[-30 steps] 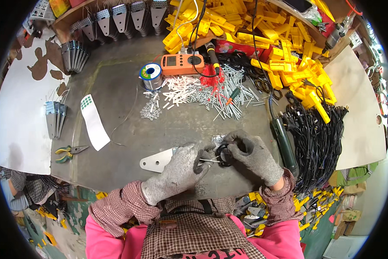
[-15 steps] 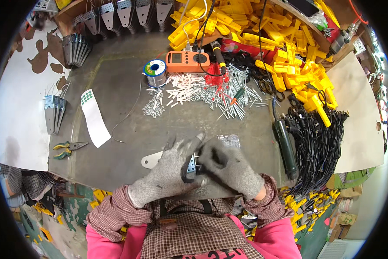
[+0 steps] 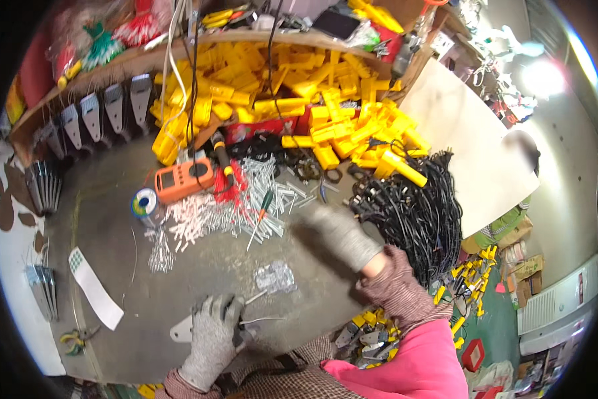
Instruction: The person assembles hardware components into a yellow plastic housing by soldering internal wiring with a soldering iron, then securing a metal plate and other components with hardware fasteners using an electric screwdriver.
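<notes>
My left hand [image 3: 212,336], in a grey glove, is closed over a flat light-grey metal plate [image 3: 181,330] near the front of the table. The plate's rounded, holed end sticks out to the left; the rest is hidden under the glove. Two pale wire ends [image 3: 262,320] stick out on the right of that hand. My right hand [image 3: 342,236], also gloved, is stretched forward beside a bundle of black cables [image 3: 412,216]. Motion smears its fingers, and I cannot make out what they touch. A small clear plastic packet [image 3: 276,277] lies between the hands.
Beyond the hands lie loose screws [image 3: 269,193], white sleeves [image 3: 187,219], nuts [image 3: 159,256], a solder spool [image 3: 146,206] and an orange meter [image 3: 184,179]. Yellow plastic housings [image 3: 352,133] are heaped at the back. Pliers [image 3: 77,340] and a white strip [image 3: 99,292] lie left.
My right hand has left my left hand and swung forward and right towards the black cables. The whole view has turned and shifted right. My left hand stays on the metal plate.
</notes>
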A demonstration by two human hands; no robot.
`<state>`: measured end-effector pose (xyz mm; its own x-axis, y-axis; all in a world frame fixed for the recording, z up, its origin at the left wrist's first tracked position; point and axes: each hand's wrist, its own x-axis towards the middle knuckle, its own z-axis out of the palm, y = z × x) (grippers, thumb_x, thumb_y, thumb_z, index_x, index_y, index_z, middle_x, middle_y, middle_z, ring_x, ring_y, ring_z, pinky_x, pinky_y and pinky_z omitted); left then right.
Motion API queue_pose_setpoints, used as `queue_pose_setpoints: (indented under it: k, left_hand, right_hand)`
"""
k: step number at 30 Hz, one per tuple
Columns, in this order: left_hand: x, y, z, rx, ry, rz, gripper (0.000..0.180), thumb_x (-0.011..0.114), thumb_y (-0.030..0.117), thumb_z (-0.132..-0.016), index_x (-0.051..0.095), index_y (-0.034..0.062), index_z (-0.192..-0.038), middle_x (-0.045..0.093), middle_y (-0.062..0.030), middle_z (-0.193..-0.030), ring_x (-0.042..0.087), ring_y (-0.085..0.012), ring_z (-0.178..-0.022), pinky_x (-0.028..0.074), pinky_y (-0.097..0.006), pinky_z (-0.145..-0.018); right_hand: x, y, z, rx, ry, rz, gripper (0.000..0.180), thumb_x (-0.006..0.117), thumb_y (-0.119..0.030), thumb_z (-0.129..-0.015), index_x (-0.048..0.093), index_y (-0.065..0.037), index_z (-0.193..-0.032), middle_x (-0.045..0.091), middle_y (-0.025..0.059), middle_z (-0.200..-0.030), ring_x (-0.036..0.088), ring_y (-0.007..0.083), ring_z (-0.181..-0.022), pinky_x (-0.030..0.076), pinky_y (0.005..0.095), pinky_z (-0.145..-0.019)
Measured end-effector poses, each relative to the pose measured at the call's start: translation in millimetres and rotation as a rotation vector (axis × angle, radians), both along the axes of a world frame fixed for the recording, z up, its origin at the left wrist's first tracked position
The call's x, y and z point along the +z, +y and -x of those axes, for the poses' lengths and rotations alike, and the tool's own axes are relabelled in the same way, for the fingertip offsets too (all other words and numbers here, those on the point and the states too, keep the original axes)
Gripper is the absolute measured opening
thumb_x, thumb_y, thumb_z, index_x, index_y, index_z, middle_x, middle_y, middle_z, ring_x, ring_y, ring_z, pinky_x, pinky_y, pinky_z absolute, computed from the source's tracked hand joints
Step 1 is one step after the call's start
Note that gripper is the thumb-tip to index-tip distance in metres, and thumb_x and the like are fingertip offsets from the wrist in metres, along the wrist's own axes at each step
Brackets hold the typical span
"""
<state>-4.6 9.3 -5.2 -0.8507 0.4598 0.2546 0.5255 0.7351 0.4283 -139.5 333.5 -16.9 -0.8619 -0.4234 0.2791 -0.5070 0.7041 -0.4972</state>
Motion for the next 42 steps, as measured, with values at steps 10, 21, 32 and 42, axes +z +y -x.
queue_pose_setpoints:
  k: [10,21,32,42]
  left_hand:
    - [-6.0,4.7,8.1,-0.03,-0.033,0.052,0.066,0.081,0.038,-0.072,0.053,0.0074,-0.123,0.053,-0.0144,-0.121,0.051,-0.0376,-0.11,0.042,-0.051,-0.095]
    - [-15.5,6.4,2.5,-0.005,0.122,0.018,0.059,0.078,0.032,-0.077,0.054,0.0056,-0.124,0.056,-0.0174,-0.12,0.053,-0.0389,-0.109,0.046,-0.05,-0.09]
    - [-2.5,14.3,1.1,-0.008,0.079,0.005,0.063,0.079,0.034,-0.076,0.053,0.0081,-0.128,0.056,-0.0164,-0.119,0.054,-0.0382,-0.108,0.047,-0.05,-0.088]
    - [-12.0,6.6,2.6,0.028,0.057,0.041,0.069,0.081,0.034,-0.073,0.052,0.0112,-0.131,0.056,-0.0143,-0.122,0.054,-0.0368,-0.111,0.047,-0.048,-0.087]
  right_hand:
    - [90.9,153.6,52.6,-0.768,0.158,-0.792,0.037,0.069,-0.039,-0.085,0.069,-0.01,-0.107,0.066,0.0141,-0.107,0.063,0.0328,-0.104,0.049,0.0474,-0.09]
    - [45.8,123.6,199.3,-0.673,0.173,-0.921,0.025,0.052,-0.014,-0.09,0.069,-0.007,-0.107,0.07,0.0141,-0.105,0.069,0.0316,-0.094,0.052,0.0446,-0.085]
    - [85.2,213.5,210.5,-0.946,0.241,-0.467,0.022,0.06,-0.011,-0.085,0.066,-0.01,-0.106,0.065,0.0171,-0.103,0.066,0.0371,-0.091,0.054,0.0436,-0.08]
    - [136.4,250.7,111.2,-0.993,0.434,-0.475,0.012,0.068,-0.014,-0.08,0.071,-0.011,-0.091,0.067,0.0104,-0.11,0.058,0.0322,-0.114,0.043,0.0422,-0.099]
